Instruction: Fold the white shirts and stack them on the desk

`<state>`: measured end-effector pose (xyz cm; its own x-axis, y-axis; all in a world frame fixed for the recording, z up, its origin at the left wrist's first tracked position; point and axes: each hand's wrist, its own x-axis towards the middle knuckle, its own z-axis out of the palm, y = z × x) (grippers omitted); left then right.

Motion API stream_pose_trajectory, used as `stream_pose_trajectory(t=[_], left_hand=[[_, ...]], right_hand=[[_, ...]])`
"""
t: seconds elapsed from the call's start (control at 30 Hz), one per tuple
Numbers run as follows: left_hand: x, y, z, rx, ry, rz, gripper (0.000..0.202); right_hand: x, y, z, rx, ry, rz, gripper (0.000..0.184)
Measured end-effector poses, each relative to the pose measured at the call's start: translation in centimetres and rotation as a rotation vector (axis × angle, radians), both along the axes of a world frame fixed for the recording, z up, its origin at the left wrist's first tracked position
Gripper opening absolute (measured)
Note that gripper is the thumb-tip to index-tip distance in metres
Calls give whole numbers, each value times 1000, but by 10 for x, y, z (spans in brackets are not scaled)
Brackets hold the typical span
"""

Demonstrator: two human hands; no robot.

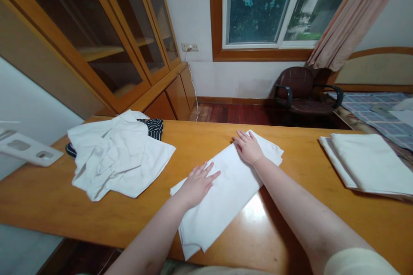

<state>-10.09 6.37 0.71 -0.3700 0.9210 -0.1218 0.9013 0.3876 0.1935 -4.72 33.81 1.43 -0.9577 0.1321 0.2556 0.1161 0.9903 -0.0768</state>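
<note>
A folded white cloth (pixel 229 184) lies slantwise on the wooden table in front of me, a long strip with layered edges at its near left end. My left hand (pixel 197 184) rests flat on its left part, fingers spread. Farther off, my right hand (pixel 248 147) presses on the cloth's far edge near the upper right end, its fingers stretched out. Neither hand grips anything. To the left sits a crumpled heap of white cloth (pixel 112 154), with a black-and-white striped fabric (pixel 154 128) showing from under it. On the right lies a stack of folded white cloths (pixel 371 161).
The wooden table (pixel 148 210) spans the view. A white plastic object with cut-outs (pixel 30 148) juts in at the left edge. Beyond the table stand a glass-door cabinet (pixel 129 30), a dark red armchair (pixel 300 90) and a bed (pixel 374 107), below a window with a pink curtain (pixel 355 17).
</note>
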Motion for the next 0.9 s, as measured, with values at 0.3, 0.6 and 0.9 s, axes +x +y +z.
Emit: stream_pose_trajectory(t=[0.3, 0.6, 0.9], left_hand=[[4, -1, -3, 79, 26, 31, 49], [36, -5, -1, 20, 63, 152, 58], [41, -35, 22, 81, -56, 139, 45]], right_hand=[[63, -92, -10, -226, -265, -356, 76], [47, -52, -12, -174, -307, -126, 78], [23, -13, -3, -150, -355, 301, 81]])
